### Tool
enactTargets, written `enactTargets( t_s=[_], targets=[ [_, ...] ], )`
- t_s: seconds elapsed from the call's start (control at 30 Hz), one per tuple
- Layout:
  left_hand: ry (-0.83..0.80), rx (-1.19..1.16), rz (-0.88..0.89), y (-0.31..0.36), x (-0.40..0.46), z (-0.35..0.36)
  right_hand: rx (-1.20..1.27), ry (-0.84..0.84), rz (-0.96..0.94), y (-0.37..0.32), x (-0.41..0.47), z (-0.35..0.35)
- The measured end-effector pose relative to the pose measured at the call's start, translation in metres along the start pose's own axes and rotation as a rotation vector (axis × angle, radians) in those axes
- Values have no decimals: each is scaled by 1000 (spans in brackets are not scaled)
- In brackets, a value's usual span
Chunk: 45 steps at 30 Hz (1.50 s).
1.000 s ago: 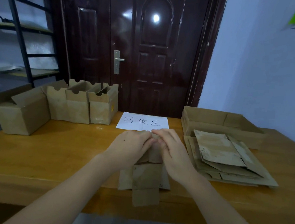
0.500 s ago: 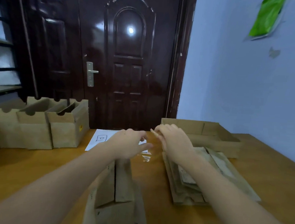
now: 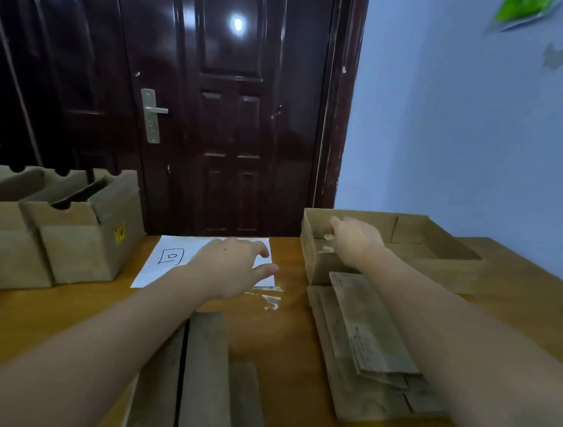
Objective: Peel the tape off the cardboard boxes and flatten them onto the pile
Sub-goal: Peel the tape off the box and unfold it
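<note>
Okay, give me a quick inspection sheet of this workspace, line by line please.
Surface: wooden table, bare patches visible.
Job's things: opened box lying near the front edge; flattened pile at right; upright boxes at left.
Clutter: clear tape strip on the table; paper sheet; shallow tray.
Hands: left hand open above the paper; right hand at the tray's edge, grip unclear.
Cables: nothing seen.
Surroundings: dark door, blue wall.

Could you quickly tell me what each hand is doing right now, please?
Left hand: open, fingers spread over the white paper, holding nothing.
Right hand: at the open box; grip cannot be told.
</note>
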State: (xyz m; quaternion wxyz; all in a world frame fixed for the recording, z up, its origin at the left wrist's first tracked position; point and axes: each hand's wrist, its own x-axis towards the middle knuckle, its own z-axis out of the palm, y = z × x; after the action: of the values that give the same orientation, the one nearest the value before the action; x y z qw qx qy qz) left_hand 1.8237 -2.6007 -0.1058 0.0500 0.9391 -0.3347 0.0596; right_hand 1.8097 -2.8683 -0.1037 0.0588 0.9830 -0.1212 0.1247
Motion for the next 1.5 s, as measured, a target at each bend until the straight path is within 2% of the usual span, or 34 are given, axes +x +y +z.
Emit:
enactTargets(
  t_s=[0.17, 0.27, 0.43, 0.73, 0.8, 1.03, 1.2, 1.3, 1.5],
  targets=[
    [4, 57, -18, -12, -19, -15, 76, -70, 8, -8, 3, 6],
    [11, 30, -36, -17, -41, -33, 237, -102, -144, -26, -25, -9],
    [-1, -20, -38, -19, -99, -54, 310, -177, -339, -65, -99, -56],
    [41, 180, 142, -20, -201, -53, 269, -277, -581, -124, -224, -109],
    [8, 213, 123, -21, -213, -47, 248, -313, -610, -134, -240, -112],
    [-40, 274, 114, -20, -224, -38, 213, -339, -633, -149, -257, -102],
    [129, 211, 55, -23, -217, -38, 157, -284, -608, -134, -248, -91],
    [205, 125, -1, -18, -215, -39, 163, -323, -515, -124, -246, -92],
    [311, 51, 35, -8, -223, -31, 242, -372, -479, -116, -241, -78]
  ],
)
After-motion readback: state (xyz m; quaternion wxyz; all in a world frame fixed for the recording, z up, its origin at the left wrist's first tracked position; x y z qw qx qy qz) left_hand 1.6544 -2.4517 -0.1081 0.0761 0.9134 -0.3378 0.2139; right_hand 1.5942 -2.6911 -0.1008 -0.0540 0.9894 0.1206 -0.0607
